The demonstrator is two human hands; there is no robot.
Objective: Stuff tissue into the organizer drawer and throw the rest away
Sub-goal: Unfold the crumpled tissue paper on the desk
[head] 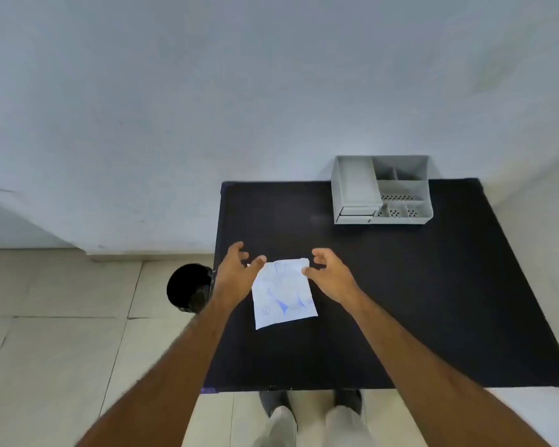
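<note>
You are standing in a plain, bare room, maybe a small office or a test room. Past your fingers is a blank white wall. Under them is a black tabletop. Left of them, a black bin sits on the pale tiled floor.

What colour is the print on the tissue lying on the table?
Blue print on a white tissue, clearest in the head view, the only one.
</note>
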